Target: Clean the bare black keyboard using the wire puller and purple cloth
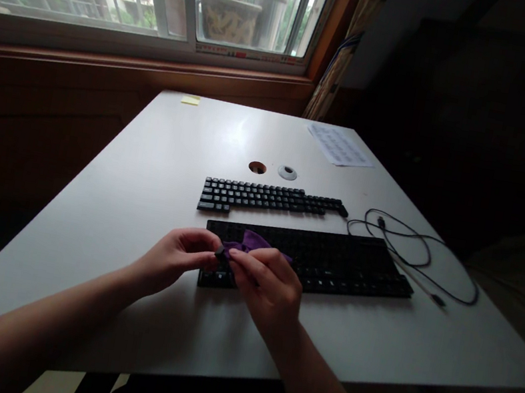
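Observation:
Between thumb and fingers, my left hand pinches a small black keycap. My right hand is closed on a purple cloth, its fingertips bringing the cloth against the keycap. Both hands are above the left part of a black keyboard base, which has some keys along its near edge and bare key positions farther back. Behind it, rows of loose black keycaps are laid out on the table. Part of the cloth is hidden behind my right fingers.
A black cable loops over the white table right of the keyboard. Two round holes, one a bare cutout and one with a pale grommet, lie farther back. Printed sheets and a yellow note rest near the far edge.

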The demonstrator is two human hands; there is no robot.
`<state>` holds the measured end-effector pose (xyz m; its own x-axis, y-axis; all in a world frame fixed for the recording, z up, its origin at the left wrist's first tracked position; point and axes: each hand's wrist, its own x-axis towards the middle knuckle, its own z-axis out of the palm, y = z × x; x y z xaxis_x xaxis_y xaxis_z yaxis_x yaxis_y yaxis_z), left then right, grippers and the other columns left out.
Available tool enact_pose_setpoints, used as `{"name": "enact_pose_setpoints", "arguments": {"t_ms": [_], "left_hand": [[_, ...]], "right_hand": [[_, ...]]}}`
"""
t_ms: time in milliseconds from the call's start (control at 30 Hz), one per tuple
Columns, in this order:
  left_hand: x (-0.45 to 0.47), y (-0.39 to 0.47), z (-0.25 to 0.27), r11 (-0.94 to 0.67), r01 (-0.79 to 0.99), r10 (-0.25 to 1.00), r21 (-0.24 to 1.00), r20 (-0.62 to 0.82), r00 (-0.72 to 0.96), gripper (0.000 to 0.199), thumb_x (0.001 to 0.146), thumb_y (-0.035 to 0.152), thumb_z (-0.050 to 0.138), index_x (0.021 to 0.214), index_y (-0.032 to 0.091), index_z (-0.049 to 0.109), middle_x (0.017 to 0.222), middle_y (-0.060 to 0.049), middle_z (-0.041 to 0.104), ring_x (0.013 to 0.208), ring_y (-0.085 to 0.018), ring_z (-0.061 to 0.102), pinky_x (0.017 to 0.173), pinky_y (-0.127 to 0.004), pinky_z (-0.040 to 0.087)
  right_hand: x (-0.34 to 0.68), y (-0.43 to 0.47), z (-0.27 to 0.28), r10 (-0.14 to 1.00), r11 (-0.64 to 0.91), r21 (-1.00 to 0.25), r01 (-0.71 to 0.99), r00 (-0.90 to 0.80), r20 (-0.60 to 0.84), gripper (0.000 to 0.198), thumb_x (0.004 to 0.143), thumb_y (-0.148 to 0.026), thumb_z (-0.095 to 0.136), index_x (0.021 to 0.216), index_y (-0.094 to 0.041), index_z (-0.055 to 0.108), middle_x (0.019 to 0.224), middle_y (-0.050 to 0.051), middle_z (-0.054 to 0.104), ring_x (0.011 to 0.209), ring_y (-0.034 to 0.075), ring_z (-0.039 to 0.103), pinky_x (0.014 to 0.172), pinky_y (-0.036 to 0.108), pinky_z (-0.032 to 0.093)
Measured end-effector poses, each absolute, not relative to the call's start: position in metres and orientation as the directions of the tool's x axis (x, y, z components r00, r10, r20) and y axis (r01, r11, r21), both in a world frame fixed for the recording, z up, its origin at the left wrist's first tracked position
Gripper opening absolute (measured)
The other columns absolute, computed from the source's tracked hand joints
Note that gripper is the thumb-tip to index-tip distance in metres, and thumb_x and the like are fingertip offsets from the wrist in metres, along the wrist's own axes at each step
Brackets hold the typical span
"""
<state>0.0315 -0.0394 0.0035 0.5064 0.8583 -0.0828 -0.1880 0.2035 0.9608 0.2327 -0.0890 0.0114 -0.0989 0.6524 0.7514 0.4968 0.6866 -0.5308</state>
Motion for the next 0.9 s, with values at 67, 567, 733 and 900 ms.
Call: {"name": "enact_pose_setpoints", "arguments": {"t_ms": [67,567,733,900], "left_hand": [[0.0321,-0.0398,0.0041,0.2,-0.185,0.862,0.962,-0.084,0.5,0.016,0.078,0.023,0.08,0.088,0.013,0.071,0.078,-0.003,0.068,0.07,-0.013,0.061,0.068,-0.023,0.049],[0.0334,-0.0439,0.012,0.234,-0.157,0.815,0.96,-0.105,0.569,0.018,0.078,0.026,0.08,0.084,0.011,0.072,0.07,-0.003,0.065,0.067,-0.012,0.057,0.065,-0.023,0.044],[0.033,-0.0429,0.0127,0.236,-0.176,0.822,0.956,-0.099,0.561,0.018,0.077,0.025,0.081,0.083,0.011,0.072,0.071,-0.003,0.065,0.067,-0.013,0.057,0.064,-0.024,0.045],[0.0317,-0.0429,0.0119,0.227,-0.194,0.832,0.954,-0.086,0.548,0.016,0.076,0.024,0.081,0.083,0.011,0.073,0.071,-0.003,0.065,0.067,-0.013,0.058,0.064,-0.024,0.046]], "right_hand": [[0.2324,-0.0883,0.0101,0.654,0.701,-0.529,0.478,-0.138,0.743,0.036,0.085,-0.008,0.069,0.118,-0.024,0.07,0.091,0.003,0.067,0.081,0.014,0.065,0.074,0.028,0.058],[0.2368,-0.094,0.0102,0.565,0.723,-0.374,0.581,-0.186,0.804,0.029,0.082,-0.01,0.074,0.108,-0.022,0.072,0.088,0.002,0.073,0.075,0.015,0.067,0.073,0.031,0.056],[0.2364,-0.0931,0.0091,0.6,0.682,-0.405,0.609,-0.148,0.786,0.021,0.083,-0.013,0.072,0.102,-0.023,0.072,0.085,0.002,0.071,0.076,0.015,0.067,0.074,0.03,0.057],[0.2372,-0.0922,0.0098,0.619,0.651,-0.473,0.594,-0.055,0.784,0.023,0.082,-0.012,0.074,0.101,-0.024,0.073,0.085,0.001,0.07,0.076,0.015,0.067,0.072,0.029,0.059]]}}
